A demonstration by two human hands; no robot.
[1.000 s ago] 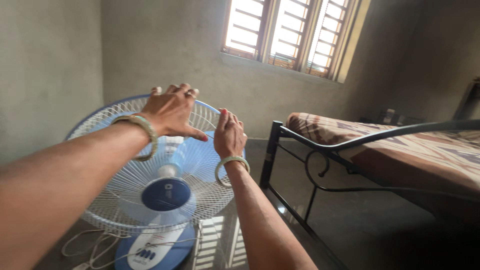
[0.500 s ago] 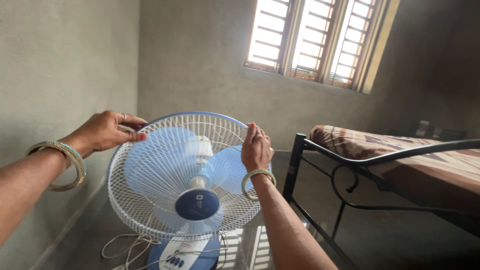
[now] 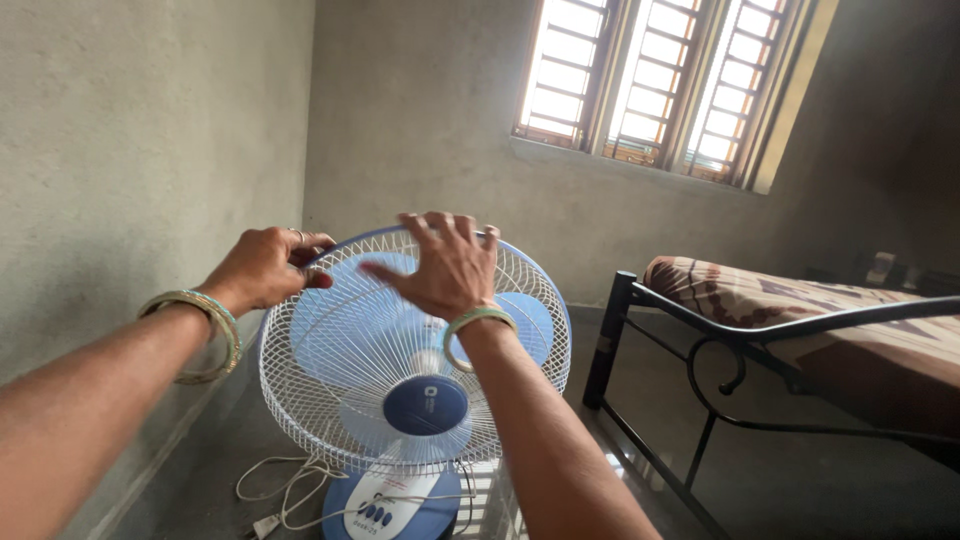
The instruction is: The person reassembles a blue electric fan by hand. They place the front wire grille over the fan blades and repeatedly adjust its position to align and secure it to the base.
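A blue and white table fan [image 3: 412, 400] stands on the floor in front of me, with a white wire guard [image 3: 330, 390] over pale blue blades. My left hand [image 3: 265, 265] pinches the guard's rim at its upper left. My right hand [image 3: 443, 262] lies with fingers spread across the top of the guard, palm against the wires. Bangles sit on both wrists. The fan's blue base [image 3: 395, 505] with its buttons shows at the bottom.
A white power cord [image 3: 285, 490] lies coiled on the floor left of the base. A black metal bed frame [image 3: 700, 350] with a patterned mattress [image 3: 800, 300] stands to the right. Grey walls are close on the left, and a barred window [image 3: 660, 85] is behind.
My right hand has moved from the guard's right rim to its top and spread its fingers. My left hand stays on the upper left rim. The view has shifted left.
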